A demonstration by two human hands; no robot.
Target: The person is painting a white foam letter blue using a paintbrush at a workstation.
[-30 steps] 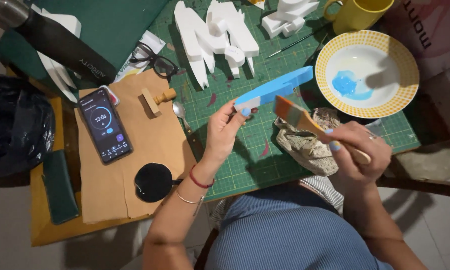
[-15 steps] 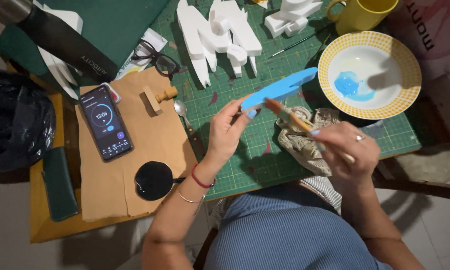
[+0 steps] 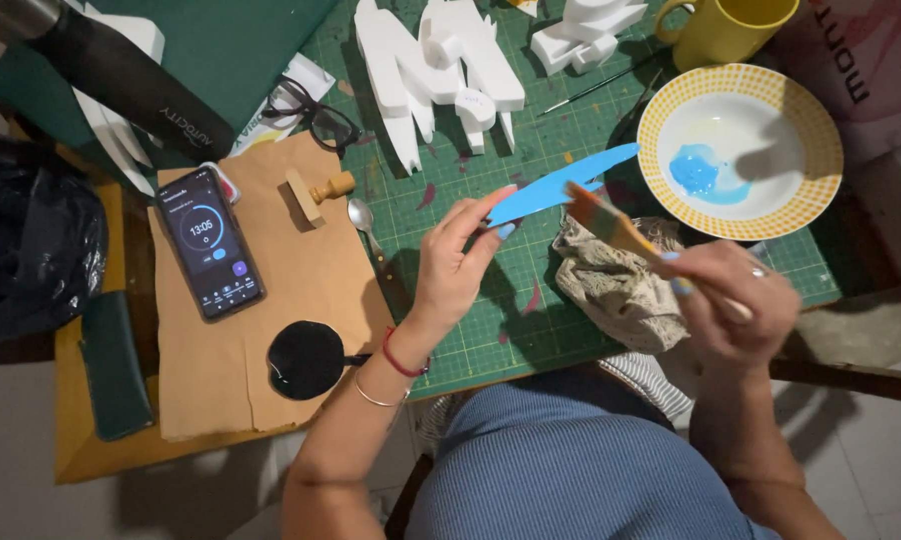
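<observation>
Blue and thin, our curved foam strip [image 3: 561, 187] sits mid-frame over the green mat [image 3: 491, 310], its end pinched by our left hand [image 3: 451, 265]. It looks light and snappable. Our right hand [image 3: 736, 305] grips the brush [image 3: 611, 225].

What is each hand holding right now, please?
Left hand: closed on the long blue-painted curved piece.
Right hand: closed on the flat wooden-handled paintbrush.

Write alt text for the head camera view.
Seen from above, the left hand holds a long blue-painted piece over a green cutting mat while the right hand puts a paintbrush to it. Nearby sit a bowl of blue paint, a rag and a phone.
</observation>
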